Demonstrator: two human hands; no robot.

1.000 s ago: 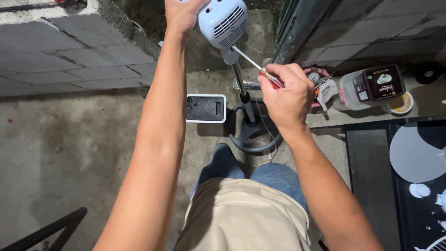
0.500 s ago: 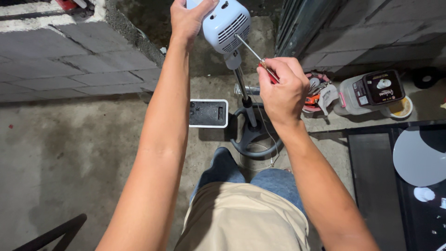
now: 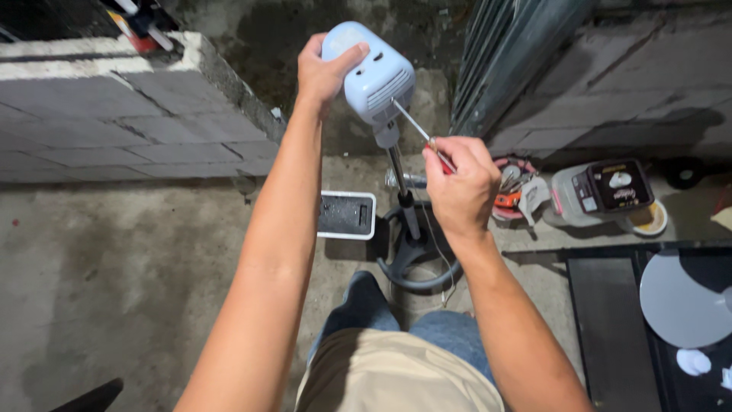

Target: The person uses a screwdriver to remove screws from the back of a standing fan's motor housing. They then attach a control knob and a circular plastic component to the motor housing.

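1. Head view, nearest the lens at 6 o'clock: the person's beige shorts (image 3: pixel 400 378) and blue-jeaned knees (image 3: pixel 396 313) above a concrete floor (image 3: pixel 114 259)
2. At 3 o'clock of the knees lies a black tray (image 3: pixel 610 320) bearing a grey disc (image 3: pixel 679 297) and small white bits
3. Right hand (image 3: pixel 461 183), just right of centre, is closed in a fist around the red handle of a screwdriver (image 3: pixel 423 131); its thin metal shaft runs toward 10 o'clock and the tip touches the vented back of the pale blue fan motor housing (image 3: pixel 374 72)
4. Left hand (image 3: pixel 324 72) clasps that housing from its 9 o'clock side, thumb across the top, fingers wrapped behind
5. Below the housing a metal pole (image 3: pixel 400 191) drops to a dark ring-shaped base (image 3: pixel 415 255) on the floor, a thin white cord looped beside it
6. At 9 o'clock of the pole lies a white-framed rectangular panel (image 3: pixel 347 215), dark inside
7. At 3 o'clock of the pole sit a clutter of tools (image 3: pixel 515 191) and a clear plastic jar (image 3: pixel 598 194) on its side
8. Farthest, toward 11 o'clock, a grey block wall (image 3: pixel 114 114); toward 1 o'clock, corrugated metal sheets (image 3: pixel 518 53)
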